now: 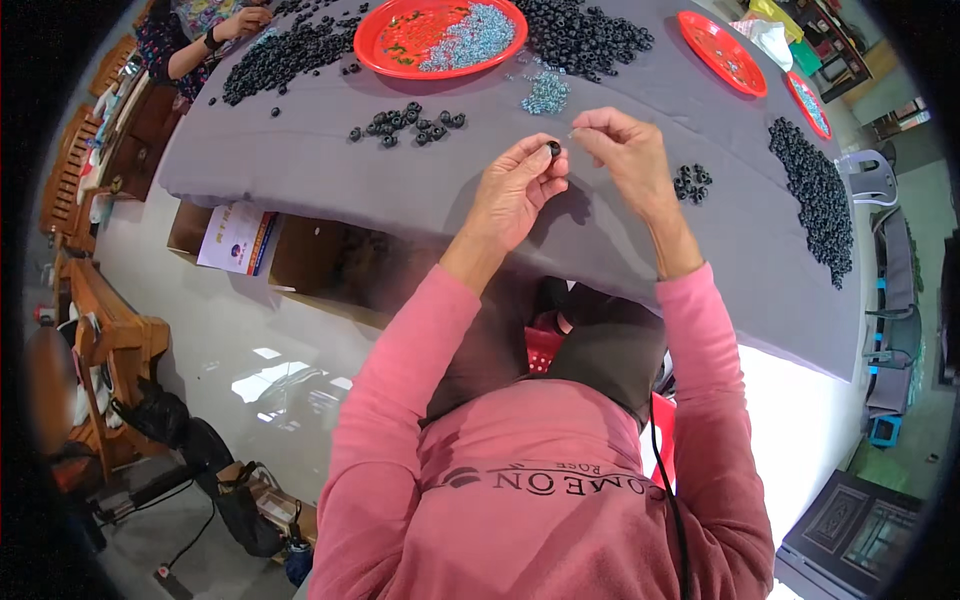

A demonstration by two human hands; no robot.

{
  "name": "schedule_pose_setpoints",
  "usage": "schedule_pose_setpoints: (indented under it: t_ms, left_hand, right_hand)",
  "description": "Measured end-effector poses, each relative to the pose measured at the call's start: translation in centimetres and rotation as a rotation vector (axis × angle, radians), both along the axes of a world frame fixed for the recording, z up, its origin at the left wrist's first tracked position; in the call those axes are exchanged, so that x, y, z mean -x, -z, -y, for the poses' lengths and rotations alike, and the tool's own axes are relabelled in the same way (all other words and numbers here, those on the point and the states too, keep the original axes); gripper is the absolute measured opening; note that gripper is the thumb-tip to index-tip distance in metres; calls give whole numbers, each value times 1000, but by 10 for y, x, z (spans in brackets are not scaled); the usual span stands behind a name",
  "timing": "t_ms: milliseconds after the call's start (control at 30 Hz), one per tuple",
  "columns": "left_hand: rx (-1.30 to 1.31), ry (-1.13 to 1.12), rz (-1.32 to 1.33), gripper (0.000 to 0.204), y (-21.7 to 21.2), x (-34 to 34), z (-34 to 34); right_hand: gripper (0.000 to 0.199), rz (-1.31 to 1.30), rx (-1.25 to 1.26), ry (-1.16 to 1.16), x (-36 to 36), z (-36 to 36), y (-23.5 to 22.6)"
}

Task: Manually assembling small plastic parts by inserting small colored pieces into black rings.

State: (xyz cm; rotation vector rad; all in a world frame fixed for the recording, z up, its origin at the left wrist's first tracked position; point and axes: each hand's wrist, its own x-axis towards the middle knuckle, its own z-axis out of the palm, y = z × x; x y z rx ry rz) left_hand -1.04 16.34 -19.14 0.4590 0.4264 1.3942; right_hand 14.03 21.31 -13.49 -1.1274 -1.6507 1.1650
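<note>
So the left hand (515,190) pinched a small black ring (553,149) just below the red tray (380,45), while the right hand (625,150), fingertips pressed together on something tiny, probably needed careful lining up next.

Grey-clothed table (420,190), black ring piles (815,195), red trays (440,35)
</note>
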Motion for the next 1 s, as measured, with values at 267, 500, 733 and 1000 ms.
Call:
schedule_pose_setpoints:
  t_ms: [267, 500, 733, 1000]
  left_hand:
    - [43, -27, -15, 13, -1, -4, 1]
    - [-6, -68, -95, 19, 8, 3, -1]
    - [42, -118, -145, 20, -4, -8, -1]
    - [-37, -104, -54, 19, 9, 1, -2]
  right_hand:
    - [8, 212, -495, 17, 14, 24, -6]
    - [14, 314, -835, -25, 18, 21, -1]
    - [18, 234, -794, 103, 26, 41, 16]
    - [21, -28, -352, -62, -4, 48, 6]
